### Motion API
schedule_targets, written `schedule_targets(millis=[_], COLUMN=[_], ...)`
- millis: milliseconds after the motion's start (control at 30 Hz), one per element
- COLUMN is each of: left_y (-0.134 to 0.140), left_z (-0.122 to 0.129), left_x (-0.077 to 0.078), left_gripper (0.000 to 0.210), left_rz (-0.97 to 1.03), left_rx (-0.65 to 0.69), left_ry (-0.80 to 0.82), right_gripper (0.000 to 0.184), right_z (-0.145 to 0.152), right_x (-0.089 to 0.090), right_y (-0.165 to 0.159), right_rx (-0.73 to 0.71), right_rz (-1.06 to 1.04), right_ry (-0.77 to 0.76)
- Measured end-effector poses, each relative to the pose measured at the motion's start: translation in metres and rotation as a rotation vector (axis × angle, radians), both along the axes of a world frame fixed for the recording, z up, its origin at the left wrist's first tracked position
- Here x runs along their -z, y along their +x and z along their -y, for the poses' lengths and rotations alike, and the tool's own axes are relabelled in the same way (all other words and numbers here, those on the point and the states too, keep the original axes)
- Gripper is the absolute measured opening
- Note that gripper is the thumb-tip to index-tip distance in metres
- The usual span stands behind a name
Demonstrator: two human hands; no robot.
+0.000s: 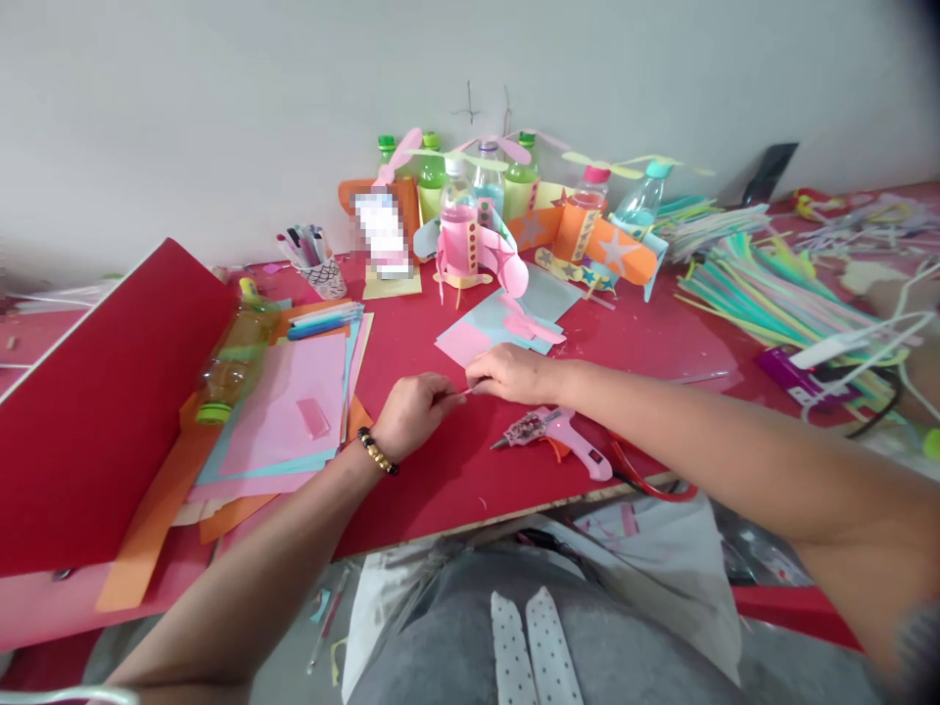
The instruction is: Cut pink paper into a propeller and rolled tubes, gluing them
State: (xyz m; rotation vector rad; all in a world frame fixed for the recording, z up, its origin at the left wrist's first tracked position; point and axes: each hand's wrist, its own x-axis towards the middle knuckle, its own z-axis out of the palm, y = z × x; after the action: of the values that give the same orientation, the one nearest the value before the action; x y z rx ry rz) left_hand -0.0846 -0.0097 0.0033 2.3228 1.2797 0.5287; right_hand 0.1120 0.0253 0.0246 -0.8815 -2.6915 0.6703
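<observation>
My left hand point(415, 411), with a beaded bracelet at the wrist, and my right hand point(510, 372) meet over the red table point(441, 480). Both pinch a tiny pink paper piece point(465, 391) between their fingertips. A pink glue gun point(562, 436) lies on the table just in front of my right wrist. Pink and light blue paper sheets point(499, 328) lie just beyond my hands.
A stack of coloured paper point(294, 411) with an empty plastic bottle point(231, 367) lies left, beside a large red sheet point(88, 401). Decorated bottle aeroplanes point(514, 225) and a pen cup point(323, 274) stand at the back. Paper strips point(764, 294) and cables point(867, 343) fill the right.
</observation>
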Motion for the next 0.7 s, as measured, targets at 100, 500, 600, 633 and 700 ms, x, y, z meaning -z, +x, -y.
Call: schedule_targets(millis=[100,500,600,633,700], left_y=[-0.001,-0.011,-0.014,-0.015,-0.016], left_z=[-0.002,-0.001,-0.001,-0.001,-0.002], left_x=[0.004,0.01,0.007,0.006,0.004], left_gripper=[0.027,0.026,0.026,0.026,0.027], left_rz=[0.032,0.06,0.072,0.079,0.094], left_rx=[0.011,0.023,0.036,0.043,0.047], left_ry=[-0.015,-0.099,-0.114,-0.124,-0.144], right_gripper=[0.011,0.014,0.014,0.014,0.014], right_z=[-0.004,-0.011,-0.009,-0.009,-0.009], right_x=[0.0,0.005,0.005,0.005,0.003], right_y=[0.001,-0.011,-0.013,-0.013,-0.011], right_rx=[-0.016,-0.034,-0.044,-0.048,-0.053], right_rz=[-0.003,-0.03,-0.047,-0.053,-0.065], right_ry=[-0.045,-0.146,-0.168,-0.179,-0.199])
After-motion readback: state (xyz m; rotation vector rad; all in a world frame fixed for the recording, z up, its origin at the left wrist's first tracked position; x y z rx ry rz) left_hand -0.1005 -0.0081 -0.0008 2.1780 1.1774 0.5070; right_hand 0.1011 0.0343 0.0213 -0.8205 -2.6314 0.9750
